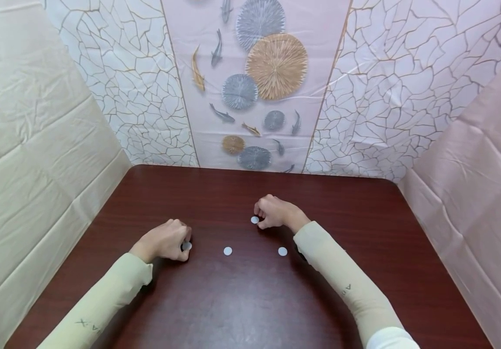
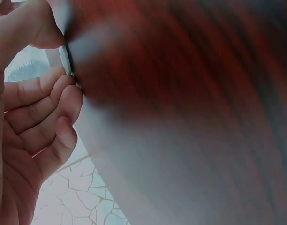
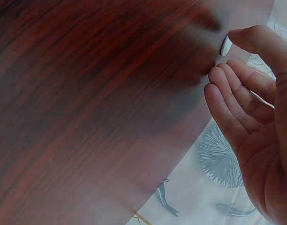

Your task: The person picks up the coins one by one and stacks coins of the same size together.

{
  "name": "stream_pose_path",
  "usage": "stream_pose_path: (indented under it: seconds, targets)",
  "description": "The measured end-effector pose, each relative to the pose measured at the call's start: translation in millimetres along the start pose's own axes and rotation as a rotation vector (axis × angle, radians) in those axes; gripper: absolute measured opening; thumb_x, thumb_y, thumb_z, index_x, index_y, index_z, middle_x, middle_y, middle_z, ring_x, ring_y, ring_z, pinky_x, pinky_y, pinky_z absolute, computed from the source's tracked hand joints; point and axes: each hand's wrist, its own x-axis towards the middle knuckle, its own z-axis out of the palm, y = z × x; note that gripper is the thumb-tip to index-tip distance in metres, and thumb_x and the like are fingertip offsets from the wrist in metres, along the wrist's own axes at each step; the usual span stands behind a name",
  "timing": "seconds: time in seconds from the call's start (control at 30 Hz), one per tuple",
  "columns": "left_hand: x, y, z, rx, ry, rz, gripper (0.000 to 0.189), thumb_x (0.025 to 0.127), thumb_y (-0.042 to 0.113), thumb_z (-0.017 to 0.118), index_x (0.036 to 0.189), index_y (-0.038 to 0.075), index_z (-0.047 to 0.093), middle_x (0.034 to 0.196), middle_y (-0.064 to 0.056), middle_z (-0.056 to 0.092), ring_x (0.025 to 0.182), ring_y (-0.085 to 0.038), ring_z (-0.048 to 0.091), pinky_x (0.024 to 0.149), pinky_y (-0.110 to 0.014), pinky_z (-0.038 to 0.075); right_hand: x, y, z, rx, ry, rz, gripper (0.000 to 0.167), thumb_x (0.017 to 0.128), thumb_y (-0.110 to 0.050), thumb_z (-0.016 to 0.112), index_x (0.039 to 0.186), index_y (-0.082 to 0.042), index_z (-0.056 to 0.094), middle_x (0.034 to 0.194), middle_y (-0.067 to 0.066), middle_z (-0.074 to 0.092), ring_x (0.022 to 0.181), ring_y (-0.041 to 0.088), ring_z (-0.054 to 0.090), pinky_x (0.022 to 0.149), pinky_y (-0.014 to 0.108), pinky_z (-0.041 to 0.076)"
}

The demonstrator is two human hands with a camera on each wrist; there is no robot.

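Near the middle left of the table, my left hand [image 1: 167,241] holds a small white disc [image 1: 187,246] between thumb and curled fingers. In the left wrist view, that disc [image 2: 64,59] is edge-on between the thumb tip and a fingertip, low at the tabletop. Farther back and to the right, my right hand [image 1: 276,213] has thumb and fingers around another white disc [image 1: 255,220]. The thumb touches this disc [image 3: 226,46] in the right wrist view, with the fingertips close at its other edge. Two more discs, one at centre [image 1: 227,251] and one by the right sleeve [image 1: 283,251], lie flat, untouched.
A dark red-brown wooden table [image 1: 242,300] carries the discs. Behind it hangs a patterned cloth [image 1: 250,145] with fish and round leaf shapes. Pale cloth walls stand at the left [image 1: 37,169] and right [image 1: 464,184] sides.
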Motion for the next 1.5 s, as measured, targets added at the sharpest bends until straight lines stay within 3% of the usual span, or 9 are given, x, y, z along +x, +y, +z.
stream_pose_path:
  seconds: [0.47,1.0,1.2,1.37,1.5]
  targets:
    - [0.3,6.8,-2.3,-0.003,-0.004,0.006,0.015,0.077,0.015,0.073,0.068,0.016,0.061,0.062,0.012,0.051,0.054,-0.003,0.043,0.055,-0.023,0.039,13.3,-5.0,-5.4,-0.041,-0.076,0.070,0.025,0.090,-0.016,0.079,0.112,-0.004,0.076,0.105,0.008,0.078,0.097,0.015,0.073,0.087,0.031,0.060]
    - [1.2,8.3,-0.5,-0.016,-0.006,-0.017,0.010,0.079,0.015,0.072,0.073,0.014,0.063,0.067,0.009,0.055,0.057,-0.005,0.046,0.056,-0.023,0.042,23.7,-12.0,-11.4,-0.095,-0.145,0.126,0.006,0.090,-0.020,0.082,0.093,-0.016,0.079,0.088,-0.003,0.074,0.071,0.009,0.064,0.067,0.025,0.052]
    - [-0.3,7.3,-1.3,-0.018,-0.001,-0.023,0.010,0.078,0.015,0.072,0.074,0.014,0.063,0.068,0.007,0.056,0.058,-0.006,0.047,0.057,-0.025,0.042,25.4,-9.2,-6.9,-0.091,-0.106,0.075,0.007,0.084,-0.018,0.082,0.082,-0.015,0.076,0.079,-0.004,0.071,0.064,0.010,0.059,0.061,0.023,0.048]
    - [-1.5,6.9,-0.9,-0.011,0.009,-0.018,0.010,0.077,0.015,0.072,0.073,0.014,0.062,0.067,0.008,0.055,0.058,-0.006,0.047,0.057,-0.026,0.042,28.2,-10.1,-0.5,-0.183,-0.074,0.040,0.014,0.078,-0.021,0.082,0.073,-0.018,0.069,0.076,-0.005,0.064,0.065,0.011,0.056,0.060,0.024,0.046]
    - [-2.2,7.3,-0.2,-0.005,0.006,-0.027,0.010,0.076,0.015,0.072,0.074,0.015,0.062,0.068,0.008,0.055,0.060,-0.007,0.048,0.058,-0.026,0.043,30.1,-10.7,4.4,-0.250,-0.060,-0.006,0.026,0.080,-0.022,0.080,0.064,-0.019,0.060,0.064,-0.007,0.057,0.057,0.009,0.052,0.056,0.023,0.042]
